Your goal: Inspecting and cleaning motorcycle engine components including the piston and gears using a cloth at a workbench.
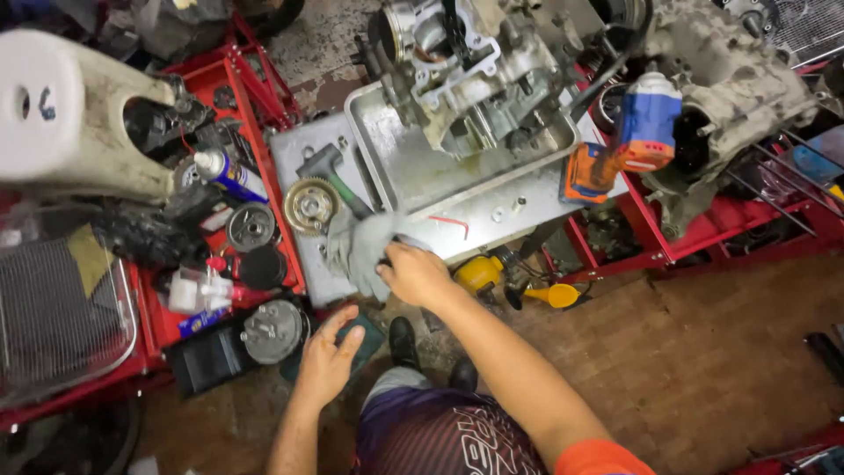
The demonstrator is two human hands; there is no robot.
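Note:
My right hand (413, 273) rests at the front edge of a grey metal plate (308, 255), its fingers closed on a grey-green rag (356, 251) that drapes over the edge. My left hand (327, 356) hovers lower down with fingers spread and nothing in it, just above a dark green pad (374, 334) on the floor. A brass-coloured gear (310, 205) lies on the plate beside a black-handled tool (334, 176). A metal tray (422, 176) behind holds a motorcycle engine (466, 70).
A blue and orange power tool (629, 141) lies at the tray's right. Red shelving (255, 97) at the left carries a spray can (229, 174), round engine parts (251, 226) and a white tank (70, 114). A yellow oil can (479, 273) and funnel (554, 295) sit below. A wooden floor spreads to the right.

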